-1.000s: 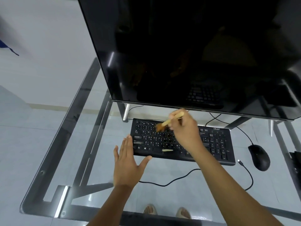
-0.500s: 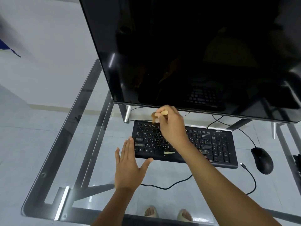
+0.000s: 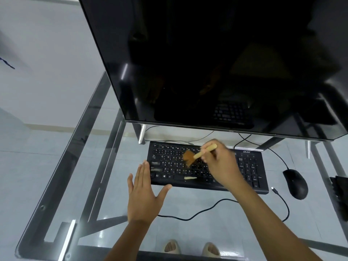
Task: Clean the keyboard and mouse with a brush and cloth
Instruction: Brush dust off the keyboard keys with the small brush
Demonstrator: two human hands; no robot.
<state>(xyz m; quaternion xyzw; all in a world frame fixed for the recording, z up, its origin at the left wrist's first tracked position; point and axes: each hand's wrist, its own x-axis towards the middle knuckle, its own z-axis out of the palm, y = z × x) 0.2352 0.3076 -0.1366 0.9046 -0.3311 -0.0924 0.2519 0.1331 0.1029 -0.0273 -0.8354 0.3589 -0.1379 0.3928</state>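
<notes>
A black keyboard (image 3: 250, 168) lies on the glass desk under the monitor. My right hand (image 3: 220, 162) grips a small wooden-handled brush (image 3: 195, 155) over the middle of the keys, its brown bristles touching the letter rows. My left hand (image 3: 145, 193) lies flat with straight fingers on the glass, fingertips at the keyboard's front left corner. A black mouse (image 3: 295, 183) sits to the right of the keyboard. A pale smear shows on the space bar (image 3: 190, 178). No cloth is in view.
A large dark monitor (image 3: 207, 63) overhangs the back of the keyboard. A loose black cable (image 3: 197, 213) curls across the glass desk (image 3: 56, 185) in front of the keyboard. A dark object (image 3: 340, 196) sits at the right edge.
My right hand swept the brush from the keyboard's top rows back down and right onto the letter keys. My left hand stayed in place.
</notes>
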